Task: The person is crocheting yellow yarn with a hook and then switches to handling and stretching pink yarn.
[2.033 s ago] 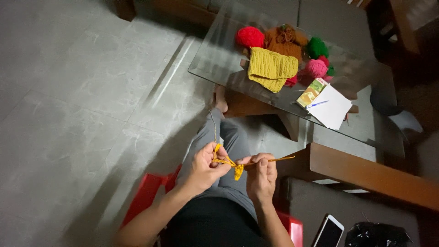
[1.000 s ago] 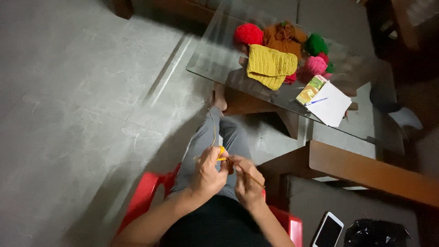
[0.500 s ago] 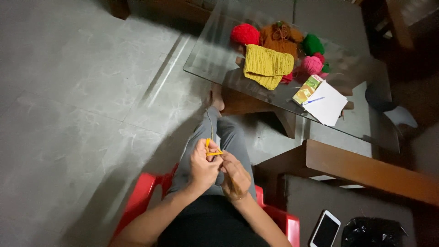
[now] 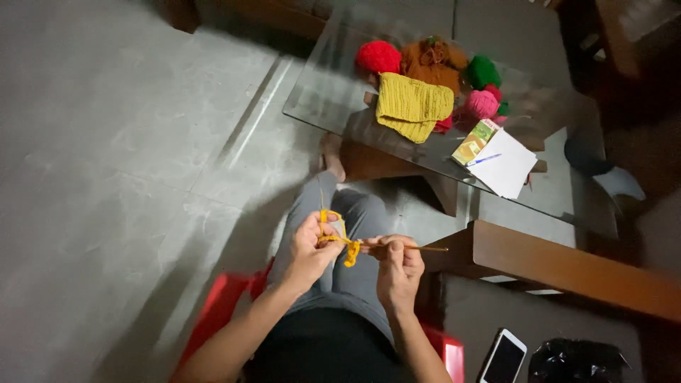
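We hold the small yellow crochet piece [image 4: 350,252] over our lap, between both hands: our left hand [image 4: 310,250] is closed, pinching the yellow yarn [image 4: 330,221], and our right hand [image 4: 399,265] grips the crochet hook [image 4: 418,247] by its shaft. Keeping the yarn taut and the hook level should give even stitches. Beyond our knees, the glass table [image 4: 326,85] carries 1 folded yellow knit [image 4: 411,106] and several yarn balls [image 4: 378,57].

Grey trousers [image 4: 347,213] and a black top [image 4: 326,351] are worn; both forearms are left bare, one foot [image 4: 332,157] is bare too.
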